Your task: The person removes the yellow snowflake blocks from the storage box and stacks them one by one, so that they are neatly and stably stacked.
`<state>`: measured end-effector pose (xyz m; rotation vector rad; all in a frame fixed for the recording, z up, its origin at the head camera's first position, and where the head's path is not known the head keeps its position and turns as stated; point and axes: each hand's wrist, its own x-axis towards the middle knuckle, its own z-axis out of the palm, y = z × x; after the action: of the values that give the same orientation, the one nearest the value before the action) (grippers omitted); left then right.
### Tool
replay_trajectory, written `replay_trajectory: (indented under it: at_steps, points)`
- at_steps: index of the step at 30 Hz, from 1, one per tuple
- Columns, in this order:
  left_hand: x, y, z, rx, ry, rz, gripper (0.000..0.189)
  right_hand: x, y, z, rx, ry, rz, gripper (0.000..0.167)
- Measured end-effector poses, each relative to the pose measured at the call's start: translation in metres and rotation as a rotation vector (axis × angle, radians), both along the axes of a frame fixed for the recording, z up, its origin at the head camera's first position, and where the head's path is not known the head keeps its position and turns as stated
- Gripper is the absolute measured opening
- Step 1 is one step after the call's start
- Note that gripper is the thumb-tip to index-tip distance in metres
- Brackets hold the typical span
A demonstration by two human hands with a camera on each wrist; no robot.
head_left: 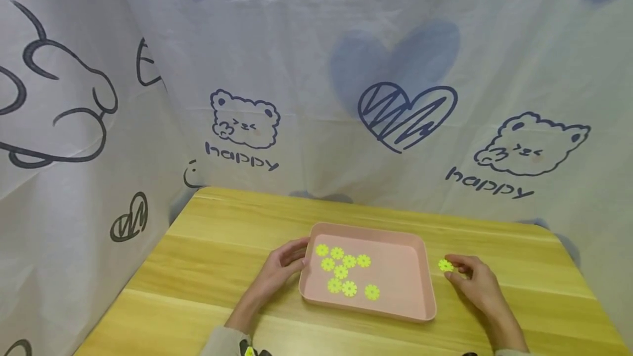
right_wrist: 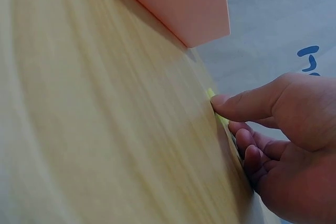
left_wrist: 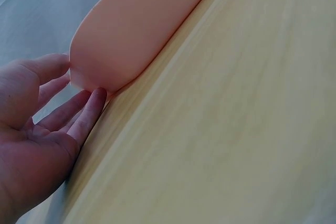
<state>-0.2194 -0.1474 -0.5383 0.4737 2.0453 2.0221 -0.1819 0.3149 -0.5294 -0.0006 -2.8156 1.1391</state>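
Note:
A shallow pink tray (head_left: 395, 268) lies on the wooden table, with several yellow-green notched, flower-shaped discs (head_left: 340, 271) spread over its left and middle part. My left hand (head_left: 278, 268) is at the tray's left end. In the left wrist view, its loosely bent fingers (left_wrist: 86, 116) and thumb touch the outside of the tray wall (left_wrist: 126, 35). Right of the tray, my right hand (head_left: 477, 282) pinches one more flower-shaped disc (head_left: 445, 265) between thumb and fingers, just above or on the tabletop. Most of that disc is hidden behind the thumb (right_wrist: 244, 103) in the right wrist view.
The wooden table (head_left: 237, 218) extends around the tray on all sides. White cloth (head_left: 316, 169) printed with hearts, bears and the word "happy" hangs behind the table's far edge and along its left side.

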Motion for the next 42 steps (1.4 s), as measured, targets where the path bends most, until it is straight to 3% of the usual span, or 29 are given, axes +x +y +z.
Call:
replay_trajectory:
  at_steps: [6, 9, 16, 24, 34, 42]
  points:
    - [0.000, 0.002, -0.003, 0.003, -0.007, 0.008, 0.051, 0.005, -0.002, 0.004, -0.094, 0.014, -0.055, 0.041]
    - [0.001, 0.002, -0.003, 0.007, -0.025, 0.010, 0.051, 0.008, -0.005, 0.012, -0.179, 0.071, -0.081, 0.037]
    - [0.000, 0.002, 0.001, -0.008, -0.013, 0.020, 0.051, 0.010, -0.022, 0.038, -0.250, 0.210, -0.043, 0.031]
    - [-0.002, 0.002, 0.000, -0.011, 0.018, -0.005, 0.051, 0.011, -0.049, 0.053, -0.305, 0.207, 0.062, 0.032]
    - [-0.002, 0.003, -0.001, 0.002, -0.010, 0.005, 0.051, 0.011, -0.078, 0.050, -0.315, 0.169, 0.149, 0.030]
    - [-0.002, 0.003, 0.000, -0.015, 0.004, 0.011, 0.051, 0.012, -0.098, 0.047, -0.321, 0.077, 0.190, 0.029]
